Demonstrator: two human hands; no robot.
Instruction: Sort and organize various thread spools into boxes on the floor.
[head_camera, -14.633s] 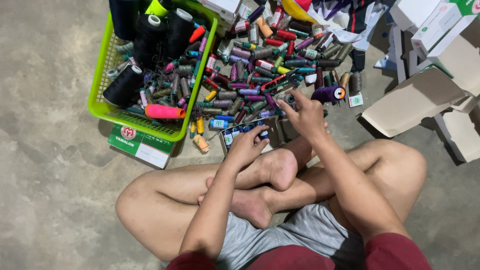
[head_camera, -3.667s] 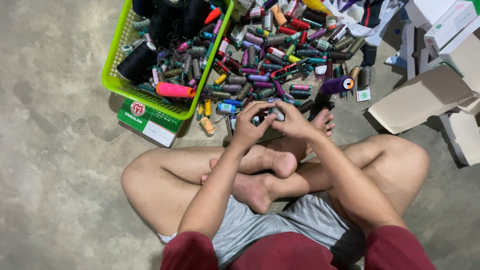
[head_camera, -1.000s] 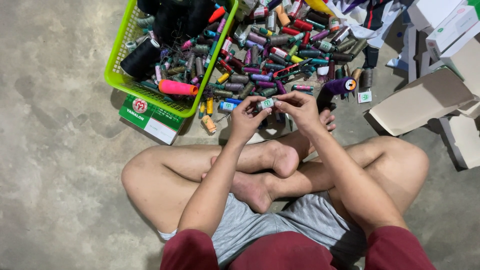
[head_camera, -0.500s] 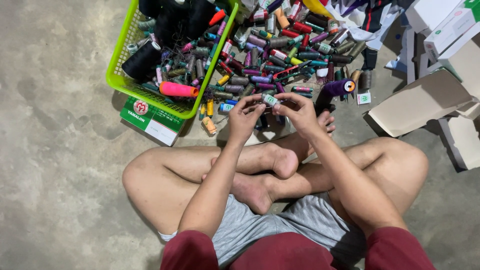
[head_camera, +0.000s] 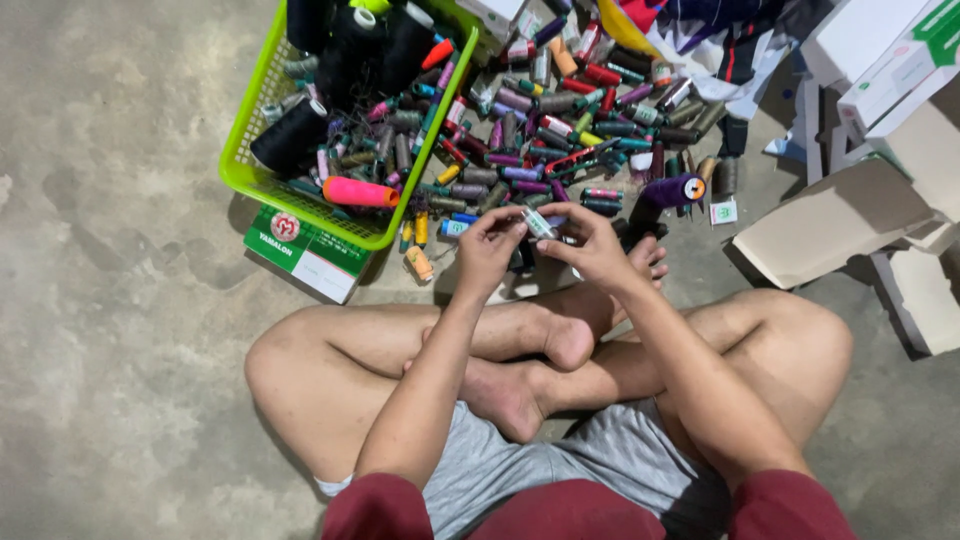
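I sit cross-legged on a concrete floor. My left hand (head_camera: 488, 252) and my right hand (head_camera: 592, 247) meet in front of my feet, and together they pinch a small pale thread spool (head_camera: 540, 222) by its two ends. Just beyond my hands lies a heap of small thread spools (head_camera: 560, 130) in many colours. A purple cone spool (head_camera: 668, 192) lies right of my right hand.
A lime-green plastic basket (head_camera: 262, 180) at the upper left holds large black cones and a pink spool (head_camera: 358, 192). A green and white box (head_camera: 305, 250) lies under its near edge. Cardboard boxes (head_camera: 835, 218) and white cartons (head_camera: 880, 60) stand at the right. Cloth lies at the top.
Earlier my hands reached into the heap. Over the last second they have stayed together on the small spool, shifting only slightly.
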